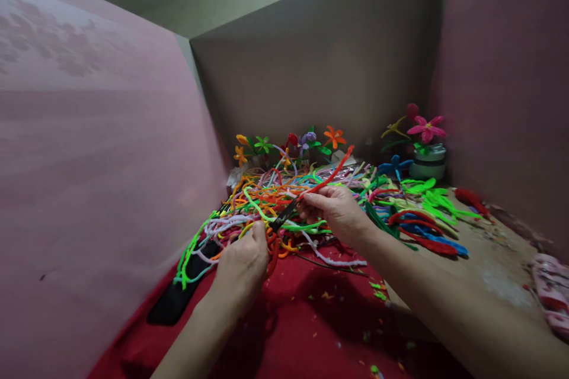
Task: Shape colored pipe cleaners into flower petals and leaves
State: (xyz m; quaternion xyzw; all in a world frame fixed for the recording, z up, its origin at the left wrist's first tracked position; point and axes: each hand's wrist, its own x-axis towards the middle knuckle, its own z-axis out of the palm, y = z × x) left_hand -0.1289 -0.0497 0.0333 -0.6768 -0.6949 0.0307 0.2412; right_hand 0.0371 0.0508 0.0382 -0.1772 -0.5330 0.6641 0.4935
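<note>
My left hand (244,259) is closed low in the middle, near the lower end of a black tool (284,215) that slants up to the right; exactly what its fingers hold is partly hidden. Up and to the right, my right hand (331,210) pinches a red fuzzy stem (334,173), whose free end points up and right. The black tool's upper end meets the stem by my right fingertips. Behind and beneath both hands spreads a tangled pile of colourful fuzzy stems (249,196).
Fuzzy flowers (335,137) stand along the back, with more by a pale green pot (427,161) at right. Red and blue loops (433,237) lie on a tan board (493,260). A black flat object (169,304) rests on the red cloth (306,320).
</note>
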